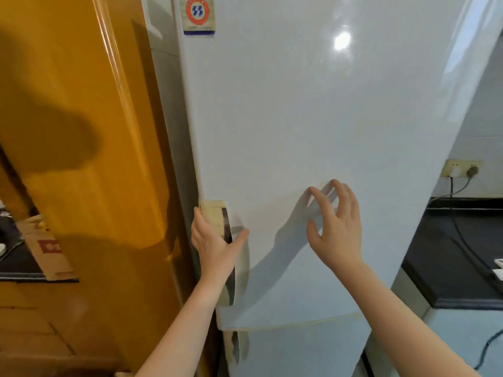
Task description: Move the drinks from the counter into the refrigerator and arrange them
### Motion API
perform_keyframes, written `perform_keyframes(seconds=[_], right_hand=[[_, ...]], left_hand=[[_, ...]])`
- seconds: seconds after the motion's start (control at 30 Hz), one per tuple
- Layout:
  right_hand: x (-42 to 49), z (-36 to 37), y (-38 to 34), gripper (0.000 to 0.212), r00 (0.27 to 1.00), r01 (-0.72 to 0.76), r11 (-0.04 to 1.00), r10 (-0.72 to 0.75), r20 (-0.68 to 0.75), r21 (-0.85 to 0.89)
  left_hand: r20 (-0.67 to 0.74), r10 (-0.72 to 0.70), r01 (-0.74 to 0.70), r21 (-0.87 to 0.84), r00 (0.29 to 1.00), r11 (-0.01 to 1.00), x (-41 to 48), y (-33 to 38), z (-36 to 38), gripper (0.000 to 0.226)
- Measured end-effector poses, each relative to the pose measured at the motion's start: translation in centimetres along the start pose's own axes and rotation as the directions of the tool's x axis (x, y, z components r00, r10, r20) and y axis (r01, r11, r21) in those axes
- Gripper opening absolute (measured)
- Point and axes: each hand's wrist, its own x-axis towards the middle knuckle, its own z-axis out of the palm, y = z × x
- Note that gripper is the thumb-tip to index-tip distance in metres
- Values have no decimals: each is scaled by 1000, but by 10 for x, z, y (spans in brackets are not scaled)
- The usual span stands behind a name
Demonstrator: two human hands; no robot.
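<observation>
Left hand point(215, 242) clasps the beige recessed handle point(214, 212) at the left edge of the glossy white refrigerator door point(299, 104), apparently to pull it open; right hand point(336, 227), empty and loosely spread, hovers at the door's middle; drinks unseen.

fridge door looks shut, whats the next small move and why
Probably pull the upper door open with the left hand: it grips the handle at the door's left edge, and the door looks closed. The right hand holds nothing and hovers by the door front.
</observation>
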Motion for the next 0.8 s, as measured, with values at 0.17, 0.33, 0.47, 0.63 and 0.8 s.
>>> perform_keyframes(seconds=[0.17, 0.33, 0.47, 0.63, 0.8], right_hand=[[20, 23, 23, 62, 995, 100, 988, -101, -3, -116], [24, 44, 33, 67, 990, 115, 974, -127, -52, -197], [25, 54, 39, 69, 986, 116, 965, -140, -87, -236], [24, 44, 32, 69, 994, 104, 975, -108, -8, -198], [44, -12, 31, 44, 992, -81, 889, 30, 119, 451]], left_hand=[[15, -30, 30, -26, 999, 999, 45, -6, 23, 124], [-51, -39, 40, 29, 998, 999, 71, -14, 43, 125], [-63, -24, 25, 18, 998, 1000, 77, -23, 51, 125], [-42, -23, 25, 35, 999, 999, 79, -27, 50, 126], [-13, -55, 56, 72, 998, 996, 39, -43, 52, 112]])
